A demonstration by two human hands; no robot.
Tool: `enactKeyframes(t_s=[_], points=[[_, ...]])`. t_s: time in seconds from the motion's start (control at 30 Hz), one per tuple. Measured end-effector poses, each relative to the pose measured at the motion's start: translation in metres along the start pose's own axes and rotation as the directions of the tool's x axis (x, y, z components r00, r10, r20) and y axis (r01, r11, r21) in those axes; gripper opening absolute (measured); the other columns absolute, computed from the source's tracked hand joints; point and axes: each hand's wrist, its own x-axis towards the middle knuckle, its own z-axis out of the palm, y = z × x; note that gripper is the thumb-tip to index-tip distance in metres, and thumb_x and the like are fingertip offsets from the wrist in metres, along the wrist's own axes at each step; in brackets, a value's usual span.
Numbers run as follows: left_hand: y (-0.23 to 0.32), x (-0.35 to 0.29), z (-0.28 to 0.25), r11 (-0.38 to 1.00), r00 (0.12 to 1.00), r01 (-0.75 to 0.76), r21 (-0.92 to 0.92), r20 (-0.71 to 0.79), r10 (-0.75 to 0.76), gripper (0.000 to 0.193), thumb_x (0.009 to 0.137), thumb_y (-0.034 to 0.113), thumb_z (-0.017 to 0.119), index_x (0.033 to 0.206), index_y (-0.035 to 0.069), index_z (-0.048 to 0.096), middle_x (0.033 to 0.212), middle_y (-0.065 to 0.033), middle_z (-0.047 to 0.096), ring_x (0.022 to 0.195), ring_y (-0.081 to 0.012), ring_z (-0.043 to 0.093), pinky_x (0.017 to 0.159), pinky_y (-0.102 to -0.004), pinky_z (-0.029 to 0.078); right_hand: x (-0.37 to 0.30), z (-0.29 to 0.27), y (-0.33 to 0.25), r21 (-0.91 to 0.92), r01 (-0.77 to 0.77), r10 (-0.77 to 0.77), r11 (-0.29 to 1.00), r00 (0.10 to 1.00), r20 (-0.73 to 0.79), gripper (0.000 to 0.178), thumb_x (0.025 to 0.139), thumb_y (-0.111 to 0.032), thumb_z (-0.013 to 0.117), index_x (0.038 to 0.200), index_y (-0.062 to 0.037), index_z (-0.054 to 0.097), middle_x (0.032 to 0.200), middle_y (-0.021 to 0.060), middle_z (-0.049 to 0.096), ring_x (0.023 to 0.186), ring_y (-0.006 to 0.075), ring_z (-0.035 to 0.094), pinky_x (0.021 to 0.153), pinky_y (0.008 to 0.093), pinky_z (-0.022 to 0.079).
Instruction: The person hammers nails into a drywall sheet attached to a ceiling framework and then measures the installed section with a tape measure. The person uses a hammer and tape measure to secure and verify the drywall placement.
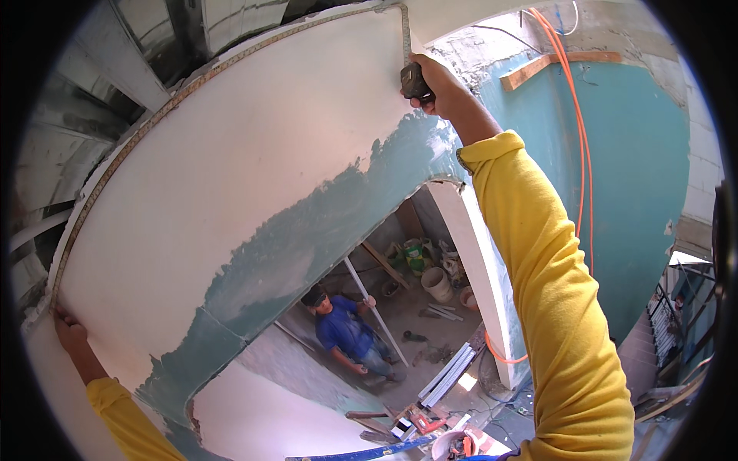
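A tape measure is stretched along the top edge of a pale wall, its yellowed blade bowed in this wide view. Up at the far right corner, my right hand is wrapped round the dark tape case. The blade turns sharply at that corner and drops into the case. Low on the left, my left hand pinches the blade's other end against the wall; its fingertips are partly hidden. Teal paint with a ragged upper edge covers the lower wall.
Below, through an opening, a person in blue grips a long pale pole. Buckets, pale lengths of profile and a red tool lie about. Orange cables hang at right, beside a wooden strip.
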Motion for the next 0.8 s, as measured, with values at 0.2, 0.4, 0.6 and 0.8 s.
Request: enactKeyframes(t_s=[0.2,0.4,0.6,0.8], points=[[0.016,0.023,-0.009,1.0,0.999,0.006,0.009,0.046,-0.006,0.025,0.108,0.03,0.055,0.122,0.013,0.066,0.092,0.0111,0.064,0.065,0.0013,0.049,0.051,-0.0128,0.037,0.001,-0.003,0.004,-0.018,0.001,-0.002,1.0,1.0,-0.01,0.044,0.099,-0.056,0.05,0.091,-0.0144,0.061,0.076,0.0053,0.07,0.046,0.011,0.054,0.042,0.0261,0.032],[-0.002,0.019,-0.009,1.0,0.999,0.012,0.023,0.042,-0.013,0.026,0.109,0.031,0.053,0.122,0.013,0.066,0.093,0.0111,0.063,0.066,0.0012,0.047,0.053,-0.0122,0.037,0.001,-0.002,0.002,-0.042,-0.02,0.019,0.999,1.0,-0.013,0.044,0.098,-0.057,0.051,0.091,-0.0148,0.061,0.076,0.0053,0.07,0.046,0.0108,0.055,0.042,0.025,0.031],[0.015,0.073,-0.029,0.987,0.988,-0.09,0.135,0.135,0.072,0.027,0.11,0.029,0.048,0.121,0.01,0.064,0.091,0.0092,0.059,0.068,-0.0001,0.045,0.055,-0.0136,0.038,-0.002,-0.002,0.005,-0.002,-0.025,0.025,1.0,1.0,0.007,0.045,0.098,-0.058,0.052,0.089,-0.0149,0.061,0.076,0.0057,0.07,0.046,0.0115,0.056,0.037,0.0247,0.029],[-0.014,0.115,-0.044,0.995,0.975,0.083,-0.057,0.21,-0.07,0.02,0.109,0.019,0.044,0.099,0.016,0.061,0.078,0.006,0.054,0.064,-0.0064,0.051,0.054,-0.0182,0.041,-0.025,-0.036,0.037,-0.094,0.002,0.007,0.996,0.996,0.091,0.042,0.099,-0.057,0.053,0.103,-0.0157,0.061,0.08,0.0052,0.072,0.047,0.0113,0.059,0.032,0.0205,0.034]])
